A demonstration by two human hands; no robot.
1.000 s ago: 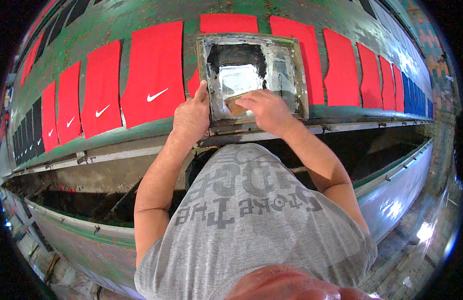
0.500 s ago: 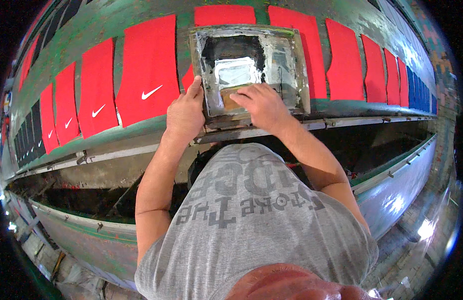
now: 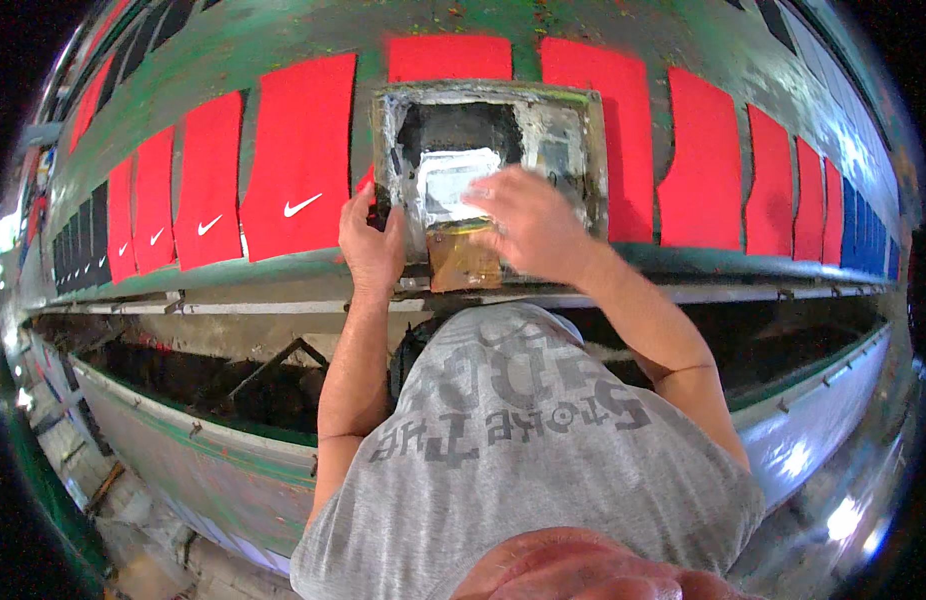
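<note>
A paint-crusted square screen frame (image 3: pixel 591 140) lies over red fabric panels, with a dark patch and a white paint area inside. A brown squeegee-like blade (image 3: pixel 461 262) rests at its near side. My left hand (image 3: pixel 375 238) touches the frame's left side, thumb and fingers apart. My right hand (image 3: pixel 528 220) is over the white area and upper edge of the blade. Its fingers are blurred, and I cannot tell whether they grip it.
A row of red panels (image 3: pixel 293 150) spans the green board (image 3: pixel 453 22), several bearing white curved marks. Black panels (image 3: pixel 95 230) lie far left, blue panels (image 3: pixel 863 215) far right. A metal rail (image 3: pixel 723 290) and dark trough (image 3: pixel 243 370) run along the board's near side.
The board and frame appear lower in view. My left fingers have loosened and spread at the frame's edge. My right hand has shifted up relative to the brown blade, exposing more of it.
</note>
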